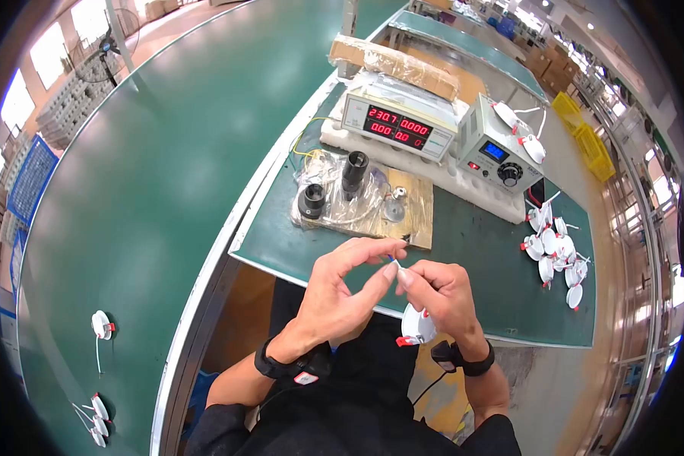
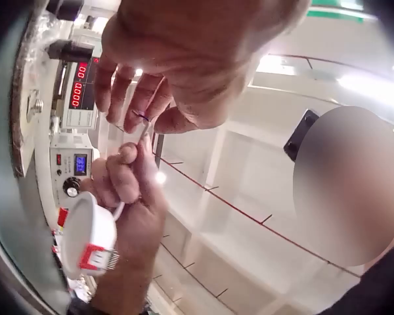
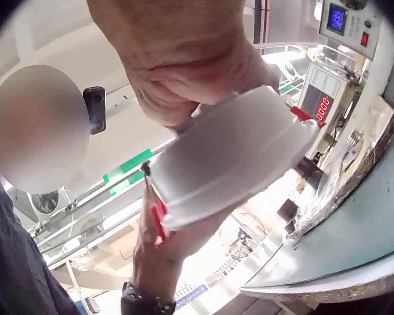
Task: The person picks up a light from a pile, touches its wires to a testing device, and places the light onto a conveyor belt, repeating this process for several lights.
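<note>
My right hand (image 1: 444, 296) pinches the white cable (image 2: 121, 209) of a small round downlight (image 1: 418, 325) between thumb and fingers. The lamp has a white body and red-tagged spring clips, and hangs below that hand; in the right wrist view its white housing (image 3: 233, 154) fills the middle. At the cable's end, thin wires (image 2: 142, 117), one of them blue, stick out between the hands. My left hand (image 1: 342, 292) has its thumb and curled fingers around these wire ends, its thumb tip close against the right thumb.
A power meter (image 1: 399, 125) with red digits and a grey supply unit (image 1: 494, 152) with a dial stand behind the hands. Nearer lies a plastic-wrapped board (image 1: 414, 220) with black sockets (image 1: 355, 173). Several downlights (image 1: 558, 251) are heaped at right; others (image 1: 100, 325) lie on the left green belt.
</note>
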`<state>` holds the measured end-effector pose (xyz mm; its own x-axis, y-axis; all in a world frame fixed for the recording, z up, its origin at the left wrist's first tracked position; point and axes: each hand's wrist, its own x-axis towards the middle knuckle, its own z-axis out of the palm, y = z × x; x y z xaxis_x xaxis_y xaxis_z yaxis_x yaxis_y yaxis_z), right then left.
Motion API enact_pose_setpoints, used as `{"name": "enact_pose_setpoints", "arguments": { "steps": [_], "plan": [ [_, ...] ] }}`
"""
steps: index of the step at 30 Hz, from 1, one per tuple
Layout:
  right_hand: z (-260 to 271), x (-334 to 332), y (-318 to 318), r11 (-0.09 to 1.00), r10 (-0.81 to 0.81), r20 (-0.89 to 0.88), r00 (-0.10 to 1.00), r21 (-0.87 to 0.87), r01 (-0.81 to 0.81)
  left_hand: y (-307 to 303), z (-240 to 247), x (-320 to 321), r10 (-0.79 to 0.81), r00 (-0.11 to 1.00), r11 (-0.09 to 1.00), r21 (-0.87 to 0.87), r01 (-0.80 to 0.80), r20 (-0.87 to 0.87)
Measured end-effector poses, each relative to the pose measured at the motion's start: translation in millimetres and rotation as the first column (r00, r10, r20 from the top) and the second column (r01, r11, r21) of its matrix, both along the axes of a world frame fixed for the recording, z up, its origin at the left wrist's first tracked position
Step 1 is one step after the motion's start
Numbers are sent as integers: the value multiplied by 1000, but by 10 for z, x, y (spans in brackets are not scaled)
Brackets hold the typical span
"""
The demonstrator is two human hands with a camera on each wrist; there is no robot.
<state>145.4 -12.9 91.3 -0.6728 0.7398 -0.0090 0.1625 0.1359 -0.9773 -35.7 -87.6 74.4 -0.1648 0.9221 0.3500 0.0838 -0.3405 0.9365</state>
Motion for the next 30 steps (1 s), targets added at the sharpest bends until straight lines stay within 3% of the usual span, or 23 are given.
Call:
{"name": "enact_pose_setpoints", "arguments": {
  "steps": [1, 4, 7, 8, 11, 12, 13, 15, 22, 30],
  "plan": [
    [-4, 1, 0, 999, -12, -7, 1000, -46, 12, 10, 1, 6, -7, 999, 1000, -11, 7, -36],
    [-44, 10, 23, 990, -54, 0, 999, -131, 53, 75, -148, 102, -97, 986, 985, -131, 115, 139],
    [-48, 10, 95, 973, -101, -42, 994, -211, 90, 164, -222, 263, -118, 869, 970, -130, 203, 480],
    [-40, 8, 134, 966, -132, -49, 990, -228, 118, 212, -366, 307, -72, 852, 969, -167, 183, 518],
    [-157, 19, 331, 944, -185, -85, 979, -293, 153, 243, -448, 274, -299, 798, 806, -309, 505, 524],
    [-214, 0, 404, 931, -191, -91, 977, -331, 151, 221, -548, 357, -393, 746, 782, -231, 579, 537],
    [-287, -21, 481, 919, -192, -98, 976, -366, 144, 253, -675, 401, -350, 640, 677, -287, 678, 684],
    [-490, -50, 644, 923, -173, -82, 981, -360, 133, 290, -727, 449, -234, 565, 640, -311, 702, 791],
    [-788, -286, 1025, 924, -168, 52, 984, -339, 176, 549, -741, 547, -50, 645, 743, -403, 534, 763],
    [-761, -306, 1191, 949, -175, 182, 968, -230, 215, 773, -808, 393, -98, 512, 677, -320, 663, 853]
  ]
}}
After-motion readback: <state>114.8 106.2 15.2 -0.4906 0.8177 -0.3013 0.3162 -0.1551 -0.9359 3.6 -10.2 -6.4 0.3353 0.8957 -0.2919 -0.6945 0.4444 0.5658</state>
